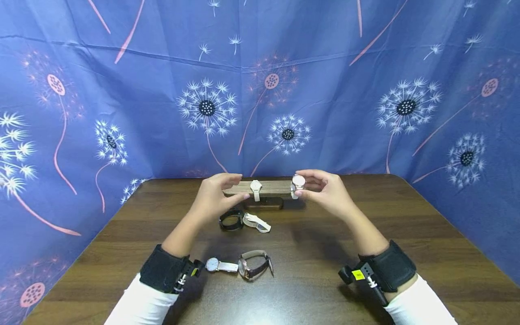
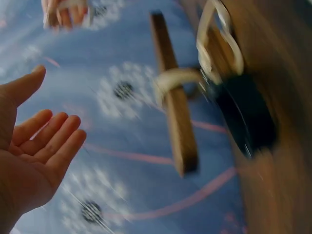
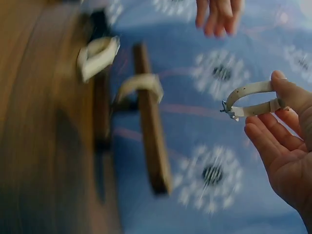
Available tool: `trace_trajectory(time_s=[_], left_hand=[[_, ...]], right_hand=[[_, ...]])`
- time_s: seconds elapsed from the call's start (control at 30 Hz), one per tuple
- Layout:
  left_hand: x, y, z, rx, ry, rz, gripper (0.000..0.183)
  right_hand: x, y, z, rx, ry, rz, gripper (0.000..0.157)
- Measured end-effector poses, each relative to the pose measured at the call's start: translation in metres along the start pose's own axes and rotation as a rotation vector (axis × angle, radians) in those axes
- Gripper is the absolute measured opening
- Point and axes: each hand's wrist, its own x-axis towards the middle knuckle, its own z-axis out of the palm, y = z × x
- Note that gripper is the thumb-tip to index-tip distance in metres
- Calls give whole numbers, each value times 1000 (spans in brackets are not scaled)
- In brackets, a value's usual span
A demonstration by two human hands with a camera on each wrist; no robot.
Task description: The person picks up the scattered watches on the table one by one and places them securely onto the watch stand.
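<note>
My right hand (image 1: 325, 189) pinches a white-strapped watch (image 1: 298, 181) between thumb and fingers, off the right end of a wooden display bar (image 1: 276, 186). In the right wrist view the strap of this watch (image 3: 253, 89) forms a loop, its buckle pointing away from the hand. Near the bar's left end is my left hand (image 1: 215, 194), holding nothing; the left wrist view shows its fingers (image 2: 63, 139) extended and the thumb apart. Another pale watch (image 1: 256, 185) is wrapped around the bar, dial facing up.
In front of the stand's dark base (image 1: 264, 204) lie a black watch (image 1: 230, 220) and a white watch (image 1: 257, 222). Nearer me are a white-strapped watch (image 1: 227, 266) and a dark-strapped watch (image 1: 256, 271). A blue dandelion-print cloth (image 1: 341, 113) hangs behind the wooden table (image 1: 317, 284).
</note>
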Motion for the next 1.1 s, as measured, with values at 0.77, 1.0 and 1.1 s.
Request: trace_trajectory(time_s=[0.77,1.0,1.1], left_hand=[[28,-112,15,-778,-99,-1101,45],[24,-115,25,-828,-68,-1126,40],[25,-115,24,-824,-49,-1108,37]], right_hand=[[24,116,-32,4,70,220,47],[28,142,-25,13,40,256,52],[30,145,-22,24,30,256,53]])
